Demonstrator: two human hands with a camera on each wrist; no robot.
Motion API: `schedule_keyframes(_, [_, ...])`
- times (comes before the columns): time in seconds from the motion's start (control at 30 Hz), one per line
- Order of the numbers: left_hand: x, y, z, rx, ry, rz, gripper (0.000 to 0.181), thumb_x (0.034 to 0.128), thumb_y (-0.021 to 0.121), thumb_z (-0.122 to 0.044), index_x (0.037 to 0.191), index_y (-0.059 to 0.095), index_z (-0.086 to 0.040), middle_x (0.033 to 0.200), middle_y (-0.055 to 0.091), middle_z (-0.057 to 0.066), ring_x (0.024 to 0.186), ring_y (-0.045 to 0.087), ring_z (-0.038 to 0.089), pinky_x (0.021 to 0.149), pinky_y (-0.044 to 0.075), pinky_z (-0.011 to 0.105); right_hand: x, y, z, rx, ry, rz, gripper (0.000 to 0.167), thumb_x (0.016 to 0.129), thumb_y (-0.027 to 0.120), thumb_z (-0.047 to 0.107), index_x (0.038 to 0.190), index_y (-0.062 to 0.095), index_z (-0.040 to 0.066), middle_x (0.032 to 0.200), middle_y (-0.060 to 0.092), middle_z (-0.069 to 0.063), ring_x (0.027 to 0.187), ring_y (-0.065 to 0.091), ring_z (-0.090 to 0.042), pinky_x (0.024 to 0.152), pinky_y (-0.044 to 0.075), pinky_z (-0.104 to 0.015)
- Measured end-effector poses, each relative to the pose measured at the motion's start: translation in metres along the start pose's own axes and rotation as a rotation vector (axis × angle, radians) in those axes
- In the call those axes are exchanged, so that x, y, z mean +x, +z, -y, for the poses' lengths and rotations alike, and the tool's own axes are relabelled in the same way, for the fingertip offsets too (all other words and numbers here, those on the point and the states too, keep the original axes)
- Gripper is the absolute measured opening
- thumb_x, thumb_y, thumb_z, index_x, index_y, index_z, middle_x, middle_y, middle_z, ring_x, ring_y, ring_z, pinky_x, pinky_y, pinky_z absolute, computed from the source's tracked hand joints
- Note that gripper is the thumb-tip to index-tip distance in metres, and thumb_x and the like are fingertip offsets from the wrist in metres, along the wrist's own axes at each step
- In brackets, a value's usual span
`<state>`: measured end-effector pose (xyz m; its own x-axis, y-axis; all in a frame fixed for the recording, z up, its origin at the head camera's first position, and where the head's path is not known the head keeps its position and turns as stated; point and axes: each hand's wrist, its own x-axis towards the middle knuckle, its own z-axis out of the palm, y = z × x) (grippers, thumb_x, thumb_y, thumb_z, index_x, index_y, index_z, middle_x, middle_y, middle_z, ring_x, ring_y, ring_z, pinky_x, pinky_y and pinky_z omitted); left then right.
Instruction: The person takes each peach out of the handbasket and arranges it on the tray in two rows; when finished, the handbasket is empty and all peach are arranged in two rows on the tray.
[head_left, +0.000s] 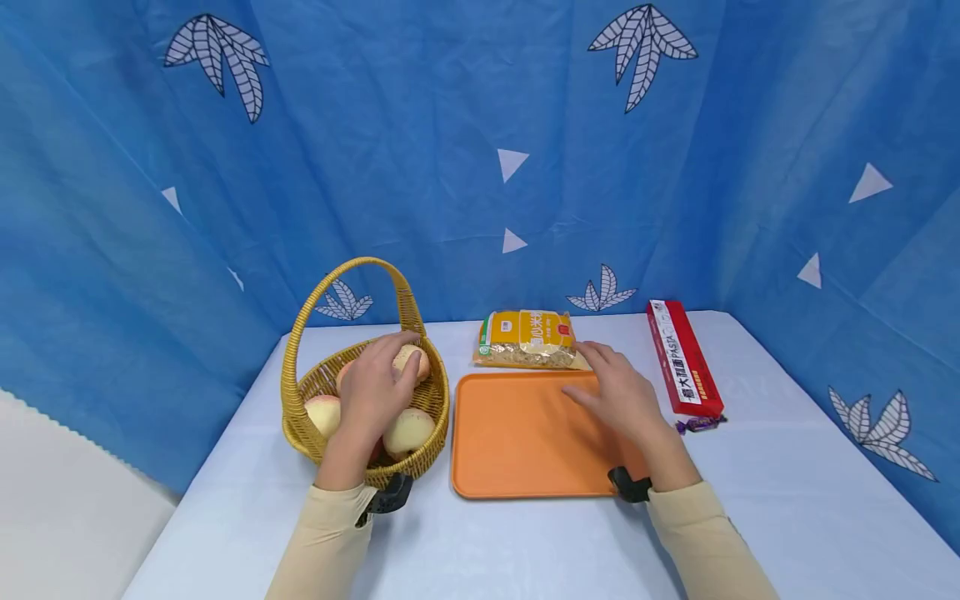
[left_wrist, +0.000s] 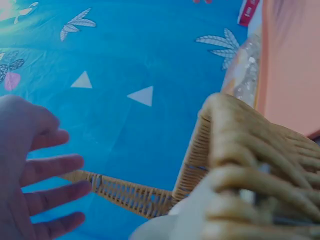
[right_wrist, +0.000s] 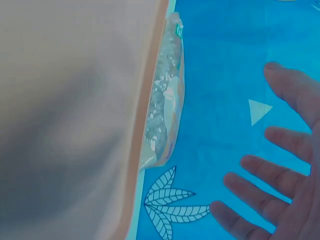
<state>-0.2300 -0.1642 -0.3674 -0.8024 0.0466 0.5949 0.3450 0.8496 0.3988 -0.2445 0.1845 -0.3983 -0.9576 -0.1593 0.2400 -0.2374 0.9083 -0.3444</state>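
Observation:
My left hand [head_left: 375, 383] hovers over a yellow wicker basket [head_left: 290, 375] with a tall handle. Inside it lie several peaches, one pale peach [head_left: 408, 432] near the front and another peach [head_left: 323, 414] at the left. A third peach [head_left: 414, 363] shows beyond the thumb. In the left wrist view the fingers [left_wrist: 55, 170] are apart and hold nothing. Above the right part of an orange tray [head_left: 517, 433] is my right hand [head_left: 622, 396]. Its fingers [right_wrist: 270, 175] are spread and hold nothing in the right wrist view. Nothing lies on the visible part of the tray.
A yellow bag of grain [head_left: 528, 340] lies behind the tray. To the right are a red pasta box [head_left: 684, 358] and a small purple wrapped candy [head_left: 702, 423]. A white cloth [head_left: 465, 542] covers the table, and a blue patterned curtain [head_left: 450, 167] hangs around it.

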Motion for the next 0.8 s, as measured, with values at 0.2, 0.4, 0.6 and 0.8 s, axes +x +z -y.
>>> schedule_keyframes(0.2, [0.001, -0.009, -0.006, -0.162, 0.114, -0.208, 0.023, 0.0959, 0.063, -0.016, 0.117, 0.071, -0.015, 0.113, 0.073, 0.005, 0.098, 0.069, 0.026, 0.071, 0.054, 0.045, -0.001, 0.005, 0.004, 0.04, -0.026, 0.005, 0.078, 0.088, 0.072, 0.049, 0.153, 0.039, 0.021, 0.154, 0.043, -0.014, 0.14, 0.044, -0.038, 0.098, 0.048, -0.063])
schedule_keyframes(0.4, [0.004, -0.015, -0.008, -0.374, 0.235, -0.344, 0.025, 0.0944, 0.057, -0.001, 0.114, 0.072, -0.007, 0.107, 0.074, 0.009, 0.092, 0.068, 0.022, 0.083, 0.05, 0.019, -0.001, 0.008, 0.015, 0.087, -0.036, 0.03, 0.076, 0.088, 0.072, 0.048, 0.152, 0.039, 0.022, 0.154, 0.044, -0.011, 0.14, 0.044, -0.036, 0.101, 0.046, -0.063])
schedule_keyframes(0.6, [0.005, -0.025, -0.013, -0.491, 0.325, -0.379, 0.035, 0.0922, 0.054, 0.005, 0.121, 0.069, -0.006, 0.116, 0.072, 0.009, 0.096, 0.067, 0.021, 0.085, 0.052, 0.021, -0.002, 0.012, 0.021, 0.112, -0.065, 0.039, 0.075, 0.088, 0.072, 0.048, 0.151, 0.041, 0.023, 0.154, 0.045, -0.009, 0.14, 0.045, -0.034, 0.106, 0.044, -0.06])
schedule_keyframes(0.8, [0.004, -0.038, -0.021, -0.584, 0.343, -0.37, 0.036, 0.0916, 0.053, 0.007, 0.123, 0.068, -0.003, 0.12, 0.07, 0.012, 0.101, 0.066, 0.024, 0.089, 0.052, 0.024, -0.002, 0.011, 0.024, 0.166, -0.059, 0.054, 0.075, 0.089, 0.071, 0.049, 0.152, 0.039, 0.025, 0.157, 0.042, -0.009, 0.144, 0.04, -0.036, 0.108, 0.041, -0.061])
